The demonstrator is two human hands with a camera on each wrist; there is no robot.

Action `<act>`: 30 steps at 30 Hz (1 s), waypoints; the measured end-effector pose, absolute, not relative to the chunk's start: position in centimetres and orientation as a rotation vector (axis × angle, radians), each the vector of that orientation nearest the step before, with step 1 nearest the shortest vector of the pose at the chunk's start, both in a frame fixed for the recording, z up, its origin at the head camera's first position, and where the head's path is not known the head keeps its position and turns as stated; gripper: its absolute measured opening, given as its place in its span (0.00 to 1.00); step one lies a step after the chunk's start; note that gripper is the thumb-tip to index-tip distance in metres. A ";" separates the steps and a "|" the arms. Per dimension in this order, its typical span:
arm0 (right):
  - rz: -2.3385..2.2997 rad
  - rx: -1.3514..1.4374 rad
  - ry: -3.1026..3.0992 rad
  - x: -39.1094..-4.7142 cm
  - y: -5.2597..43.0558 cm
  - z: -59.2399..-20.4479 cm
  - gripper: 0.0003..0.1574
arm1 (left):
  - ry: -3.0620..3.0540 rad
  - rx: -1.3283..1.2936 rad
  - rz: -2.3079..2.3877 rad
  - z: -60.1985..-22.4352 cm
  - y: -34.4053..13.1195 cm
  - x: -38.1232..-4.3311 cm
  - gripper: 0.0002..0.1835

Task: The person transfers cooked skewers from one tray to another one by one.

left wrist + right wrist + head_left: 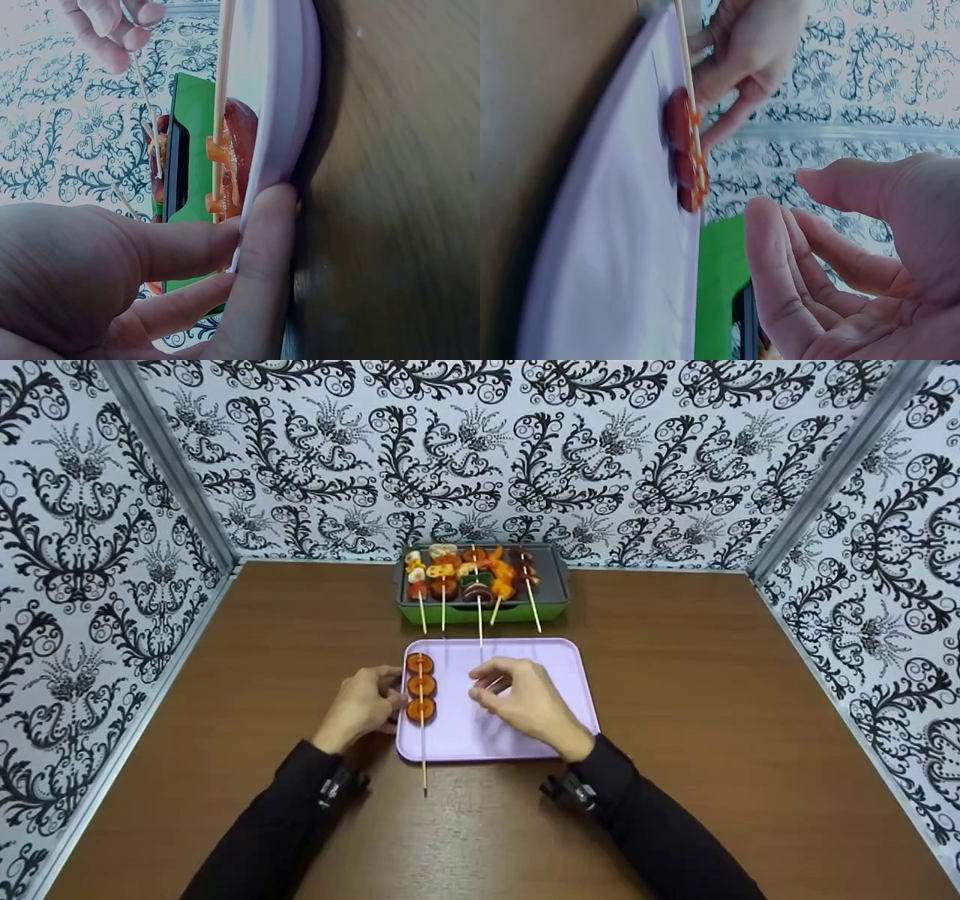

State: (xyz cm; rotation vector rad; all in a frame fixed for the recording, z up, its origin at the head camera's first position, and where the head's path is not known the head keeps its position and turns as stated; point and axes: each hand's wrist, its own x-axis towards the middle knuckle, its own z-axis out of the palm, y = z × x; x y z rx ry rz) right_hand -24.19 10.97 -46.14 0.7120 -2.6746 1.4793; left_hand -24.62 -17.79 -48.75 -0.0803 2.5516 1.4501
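Note:
A pale purple tray (495, 739) lies on the table, its left rim pinched between the thumb and fingers of my left hand (364, 701); in the left wrist view those fingers (262, 255) reach round the rim. Along the tray's left side rests a skewer (421, 686) with three round orange-brown pieces, its bare stick end jutting past the front edge. My right hand (525, 697) hovers over the middle of the tray, fingers loosely bent. Nothing sits between its thumb and fingertips in the right wrist view.
Behind the tray stands a green grill (484, 613) with a dark grey top. Several loaded skewers (476, 574) lie on it, sticks pointing toward me over its front edge. Patterned walls (480, 457) enclose the brown table (690, 697) at the back and sides.

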 end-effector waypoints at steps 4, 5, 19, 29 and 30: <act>1.409 0.677 -2.618 -24.7 11.7 -45.8 0.14 | 2.526 -0.091 1.476 -48.8 -17.8 -24.5 0.30; 1.408 0.668 -2.601 -24.8 11.9 -45.7 0.14 | 2.519 -0.093 1.482 -48.8 -17.8 -24.5 0.30; 1.245 0.473 -2.481 -26.2 14.3 -44.3 0.12 | 2.503 -0.101 1.509 -48.6 -17.7 -24.5 0.31; 1.255 0.294 -2.368 -27.8 15.9 -44.0 0.12 | 2.539 -0.097 1.504 -48.7 -17.8 -24.4 0.30; 1.265 0.272 -2.361 -28.0 16.1 -43.9 0.12 | 2.538 -0.099 1.506 -48.7 -17.8 -24.3 0.30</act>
